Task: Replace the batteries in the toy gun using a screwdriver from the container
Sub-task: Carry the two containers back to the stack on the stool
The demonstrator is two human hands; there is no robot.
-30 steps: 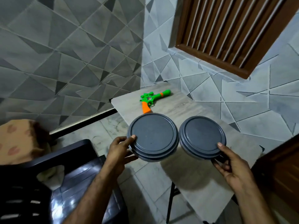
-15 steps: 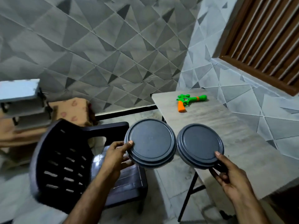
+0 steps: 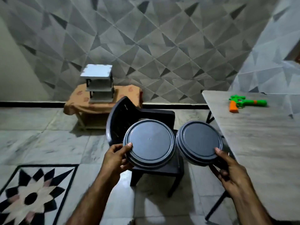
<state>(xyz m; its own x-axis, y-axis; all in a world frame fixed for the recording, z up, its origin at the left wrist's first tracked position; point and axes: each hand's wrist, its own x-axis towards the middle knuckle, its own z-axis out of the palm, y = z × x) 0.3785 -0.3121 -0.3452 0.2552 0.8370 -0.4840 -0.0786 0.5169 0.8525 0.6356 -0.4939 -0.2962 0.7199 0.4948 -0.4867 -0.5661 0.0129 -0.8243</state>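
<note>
Holding two round grey tubs, one in each hand, I see them up close and a bit from above. My left hand (image 3: 116, 157) grips the left tub (image 3: 149, 142) at its near left edge. The thumb lies on the rim of the lid and the fingers curl under it. My right hand (image 3: 230, 169) grips the right tub (image 3: 199, 142) at its near right edge in the same way, thumb on top and fingers curled below. Both lids are on. The tubs hang side by side, so close that I cannot tell if they touch.

Down on the floor (image 3: 48, 143), to my left, a black and white star shape (image 3: 30, 197) is set in the tiles. A dark plastic chair (image 3: 123, 114) stands right behind and under the tubs.

A pale table (image 3: 259, 135) is on my right, and its left edge is just beside the right tub. The toy gun (image 3: 243, 104) lies on its side at the far end of this table. It is green with an orange grip, and its barrel points right. It is well apart from my right hand, farther off and to the right.

By the grey patterned wall (image 3: 146, 46) stands a low stand (image 3: 90, 120) with an orange cloth (image 3: 78, 101) on it. A little white shelf (image 3: 99, 83) sits on the cloth.
</note>
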